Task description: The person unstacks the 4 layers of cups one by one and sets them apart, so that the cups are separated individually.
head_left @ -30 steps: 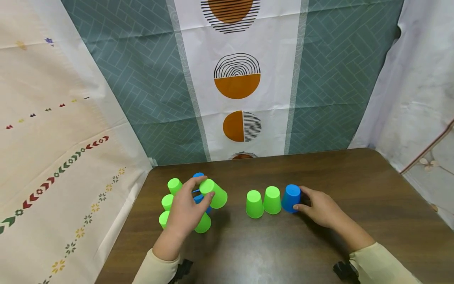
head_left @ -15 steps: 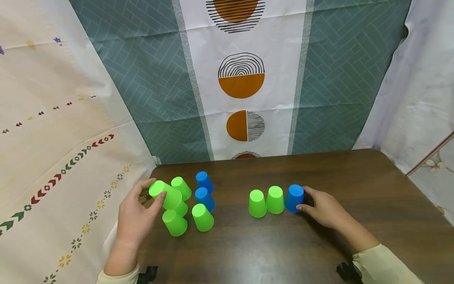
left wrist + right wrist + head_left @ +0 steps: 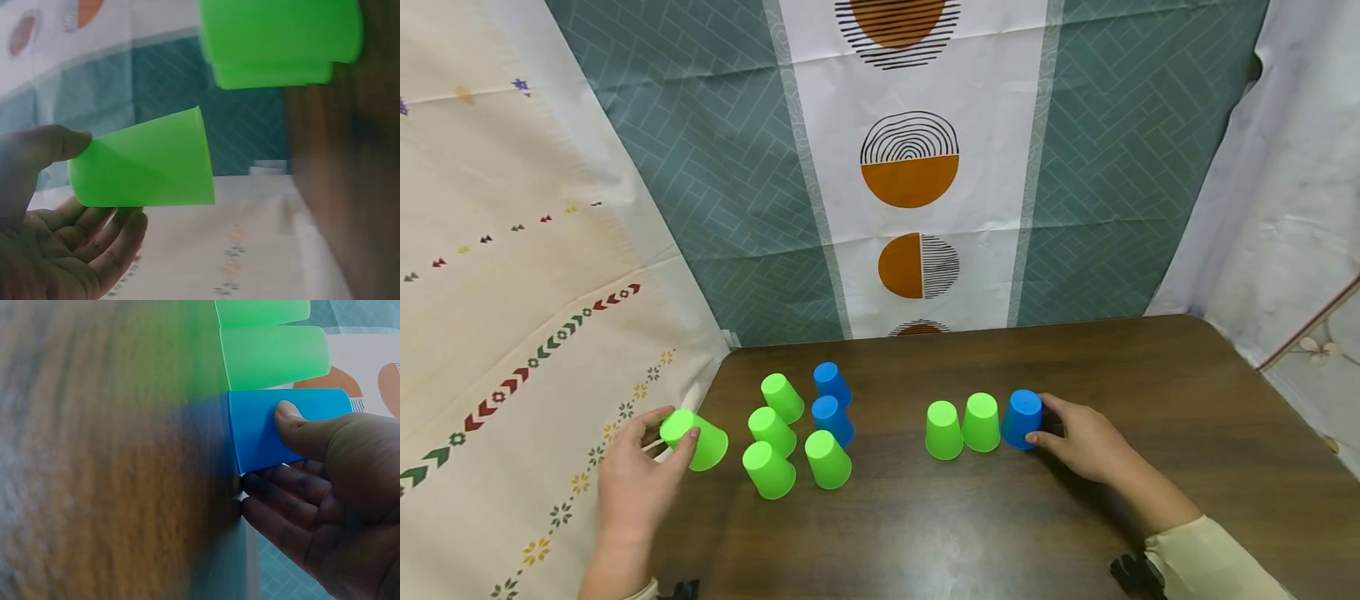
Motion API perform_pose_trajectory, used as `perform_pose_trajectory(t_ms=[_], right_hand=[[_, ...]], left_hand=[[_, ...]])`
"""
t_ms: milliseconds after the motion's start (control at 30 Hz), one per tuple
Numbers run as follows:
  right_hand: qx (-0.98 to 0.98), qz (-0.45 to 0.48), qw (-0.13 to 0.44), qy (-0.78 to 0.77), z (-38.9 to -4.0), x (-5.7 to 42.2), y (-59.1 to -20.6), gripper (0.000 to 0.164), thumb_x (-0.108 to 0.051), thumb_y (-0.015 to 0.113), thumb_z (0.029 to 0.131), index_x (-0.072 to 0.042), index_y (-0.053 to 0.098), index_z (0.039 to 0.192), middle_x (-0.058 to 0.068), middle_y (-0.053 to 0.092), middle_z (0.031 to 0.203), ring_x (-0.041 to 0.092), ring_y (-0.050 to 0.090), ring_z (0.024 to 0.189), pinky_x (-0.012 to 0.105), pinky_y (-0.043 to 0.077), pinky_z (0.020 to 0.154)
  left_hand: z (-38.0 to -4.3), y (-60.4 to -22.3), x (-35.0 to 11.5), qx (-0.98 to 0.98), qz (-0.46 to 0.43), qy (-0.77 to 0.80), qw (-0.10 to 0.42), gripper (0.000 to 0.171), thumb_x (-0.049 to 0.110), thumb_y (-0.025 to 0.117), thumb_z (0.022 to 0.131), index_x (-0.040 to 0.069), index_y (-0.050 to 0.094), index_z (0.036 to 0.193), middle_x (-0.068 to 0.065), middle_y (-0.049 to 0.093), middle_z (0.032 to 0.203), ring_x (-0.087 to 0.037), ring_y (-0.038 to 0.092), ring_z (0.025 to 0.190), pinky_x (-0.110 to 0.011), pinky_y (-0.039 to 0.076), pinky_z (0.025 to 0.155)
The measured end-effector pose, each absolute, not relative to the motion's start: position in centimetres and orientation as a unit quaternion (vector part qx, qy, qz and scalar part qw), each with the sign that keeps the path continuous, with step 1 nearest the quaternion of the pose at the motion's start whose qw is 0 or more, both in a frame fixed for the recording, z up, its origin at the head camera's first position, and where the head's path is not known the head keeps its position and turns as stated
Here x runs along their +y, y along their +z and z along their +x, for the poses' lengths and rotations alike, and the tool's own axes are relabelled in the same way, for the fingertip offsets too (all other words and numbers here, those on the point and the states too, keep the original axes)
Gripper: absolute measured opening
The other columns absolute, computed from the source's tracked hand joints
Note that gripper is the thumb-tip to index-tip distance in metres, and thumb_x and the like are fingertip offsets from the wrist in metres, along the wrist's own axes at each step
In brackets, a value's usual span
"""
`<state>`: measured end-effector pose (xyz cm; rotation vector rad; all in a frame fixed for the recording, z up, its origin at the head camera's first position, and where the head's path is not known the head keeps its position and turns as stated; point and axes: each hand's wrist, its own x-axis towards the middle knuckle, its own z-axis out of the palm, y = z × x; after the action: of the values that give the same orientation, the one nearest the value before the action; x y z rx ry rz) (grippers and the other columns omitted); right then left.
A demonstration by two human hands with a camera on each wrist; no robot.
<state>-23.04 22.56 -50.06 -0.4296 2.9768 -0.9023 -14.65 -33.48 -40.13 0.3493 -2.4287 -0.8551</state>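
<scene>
Landmark = right blue cup [image 3: 1022, 419], upside down on the tabletop [image 3: 940, 533]. Near to far from the wearer.

Nearest: pale sleeve [image 3: 1213, 554] and black wrist strap [image 3: 1135, 575], both nearer than the right blue cup and off to its right. Then the cluster, six cups mouth-down, all well left of the right blue cup: front green pair, one cup [image 3: 769, 471] and its neighbor [image 3: 828, 459], a bit nearer than the landmark; middle green cup [image 3: 772, 431] and middle blue cup [image 3: 833, 421] about level with it; back green cup [image 3: 782, 397] and back blue cup [image 3: 832, 382] farther out. Just left of the landmark, two row greens: inner one [image 3: 982, 422] right beside it, outer one [image 3: 943, 430] next along. Cluster plus row greens stand between the right blue cup and the held green cup [image 3: 703, 443]. Far beyond the landmark: teal-and-white hanging cloth [image 3: 977, 192]. Cream cloth [image 3: 512, 317] far left of it, whitish cloth [image 3: 1292, 167] to its right.

Right hand [image 3: 1081, 440] is at the landmark's right side, thumb on near wall, fingers behind, gripping it. Left hand [image 3: 640, 483], far left of the landmark, pinches the held green cup between thumb and fingers; cup tilted, raised off the tabletop, past the cluster's left side.
</scene>
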Motion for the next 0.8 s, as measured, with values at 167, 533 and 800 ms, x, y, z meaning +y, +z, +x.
perform_pose_trajectory(t_ms=[167, 533, 800], right_hand=[[0.947, -0.141, -0.001, -0.288, -23.0, 22.5, -50.0, 0.072, -0.034, 0.078, 0.096, 0.005, 0.050, 0.149, 0.029, 0.063, 0.137, 0.052, 0.060, 0.125, 0.072, 0.048, 0.097], [0.947, -0.144, -0.004, -0.288, -22.8, 22.5, -49.7, 0.071, -0.032, 0.079, 0.096, 0.006, 0.050, 0.148, 0.029, 0.063, 0.137, 0.053, 0.059, 0.125, 0.072, 0.048, 0.098], [0.948, -0.140, -0.003, -0.287, -22.9, 22.6, -49.8, 0.072, -0.033, 0.079, 0.096, 0.005, 0.050, 0.149, 0.029, 0.062, 0.138, 0.053, 0.059, 0.126, 0.072, 0.048, 0.098]], left_hand=[[-14.7, -42.4, -34.5, -0.918, 0.129, -0.314, 0.204, 0.053, 0.020, 0.081, 0.093, -0.002, 0.061, 0.137, -0.026, 0.068, 0.128, -0.040, 0.069, 0.114, -0.001, 0.045, 0.077], [-14.8, -45.4, -35.2, -0.922, 0.120, -0.347, 0.121, 0.059, 0.026, 0.081, 0.094, -0.004, 0.057, 0.139, -0.029, 0.066, 0.130, -0.041, 0.068, 0.114, -0.006, 0.047, 0.077], [-15.0, -46.4, -35.0, -0.907, 0.114, -0.389, 0.112, 0.058, 0.019, 0.082, 0.094, -0.007, 0.056, 0.139, -0.027, 0.064, 0.134, -0.038, 0.064, 0.121, -0.003, 0.047, 0.083]])
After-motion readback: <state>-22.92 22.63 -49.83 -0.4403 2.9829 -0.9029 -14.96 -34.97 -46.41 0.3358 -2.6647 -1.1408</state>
